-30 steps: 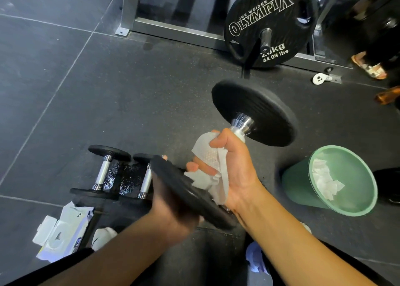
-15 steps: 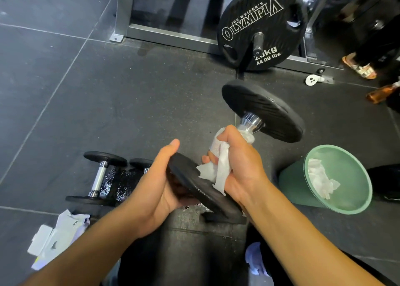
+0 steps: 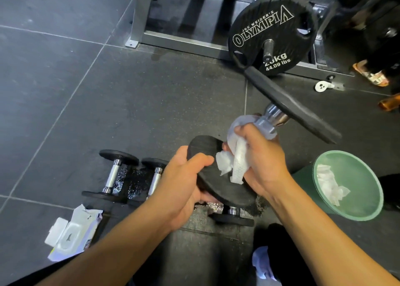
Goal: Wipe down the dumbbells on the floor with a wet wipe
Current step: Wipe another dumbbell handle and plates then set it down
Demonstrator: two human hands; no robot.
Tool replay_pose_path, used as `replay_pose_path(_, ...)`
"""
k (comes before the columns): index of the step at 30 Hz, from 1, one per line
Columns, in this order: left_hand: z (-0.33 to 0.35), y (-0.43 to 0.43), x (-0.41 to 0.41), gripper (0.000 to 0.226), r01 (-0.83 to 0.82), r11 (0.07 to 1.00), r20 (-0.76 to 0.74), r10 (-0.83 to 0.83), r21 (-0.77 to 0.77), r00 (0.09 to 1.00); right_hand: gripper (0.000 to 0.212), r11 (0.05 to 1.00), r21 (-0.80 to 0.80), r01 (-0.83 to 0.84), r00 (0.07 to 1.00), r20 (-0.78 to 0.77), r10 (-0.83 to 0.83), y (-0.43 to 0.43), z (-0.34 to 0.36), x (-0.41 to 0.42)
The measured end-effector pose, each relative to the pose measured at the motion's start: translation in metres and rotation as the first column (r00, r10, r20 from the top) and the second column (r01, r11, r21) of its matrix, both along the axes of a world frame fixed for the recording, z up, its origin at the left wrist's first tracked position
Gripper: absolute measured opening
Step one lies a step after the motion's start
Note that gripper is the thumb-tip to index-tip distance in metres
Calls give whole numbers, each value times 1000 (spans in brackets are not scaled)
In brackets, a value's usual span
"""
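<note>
I hold a black dumbbell (image 3: 292,106) with a chrome handle up off the floor. My left hand (image 3: 184,181) grips its near plate by the rim. My right hand (image 3: 259,155) is wrapped round the handle with a white wet wipe (image 3: 238,162) between palm and metal; most of the handle is hidden. Two smaller dumbbells (image 3: 112,175) lie side by side on the wet floor to the left. Another dumbbell (image 3: 232,217) lies under my hands, mostly hidden.
An open pack of wipes (image 3: 71,236) lies at the lower left. A green bin (image 3: 346,186) with used wipes stands at the right. A 20 kg weight plate (image 3: 272,32) and a grey rack frame (image 3: 142,15) stand behind. A person's sandalled feet (image 3: 372,75) are at the far right.
The dumbbell has tilted so its far plate now shows edge-on. My left hand shifted its grip on the near plate's rim, and my right hand with the wipe slid up the handle.
</note>
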State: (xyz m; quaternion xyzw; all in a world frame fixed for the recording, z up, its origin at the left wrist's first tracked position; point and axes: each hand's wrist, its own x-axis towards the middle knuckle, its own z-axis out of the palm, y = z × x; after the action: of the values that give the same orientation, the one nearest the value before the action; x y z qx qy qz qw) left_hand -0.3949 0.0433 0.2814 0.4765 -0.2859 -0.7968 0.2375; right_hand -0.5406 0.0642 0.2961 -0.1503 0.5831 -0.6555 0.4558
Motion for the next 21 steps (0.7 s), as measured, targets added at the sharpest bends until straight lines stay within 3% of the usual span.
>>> replay_pose_path(3,8,8,-2,19,-60,991,5,61,-122,998,44,999,-37,-16,995,-100,12,2,-2,5)
replay_pose_path(5,15,9,-4,19,-89,979,16,93,-181,996,27,996,-62,-70,991,-118,62,5,-4,9)
replay_pose_path(7,22,8,-5,18,-106,969,29,115,-221,993,9,988,-49,-146,962,-242,130,11,-3,10)
replay_pose_path(10,29,7,-4,19,-139,962,28,150,-237,988,21,960,47,-276,851,-452,267,24,0,6)
replay_pose_path(12,33,6,-2,20,-161,960,16,169,-230,986,23,929,115,-352,789,-497,361,33,3,3)
replay_pose_path(14,34,4,0,21,-181,956,5,187,-229,982,23,892,229,-389,682,-579,446,44,2,-3)
replay_pose_path(17,31,-3,3,19,-222,943,5,230,-248,973,24,797,396,-456,418,-695,585,65,1,-6)
replay_pose_path(19,30,-7,4,17,-238,941,-12,242,-240,970,49,745,426,-513,222,-772,595,80,-2,2)
replay_pose_path(21,29,-7,5,13,-254,944,-32,253,-212,967,65,743,424,-517,153,-809,568,87,-5,18)
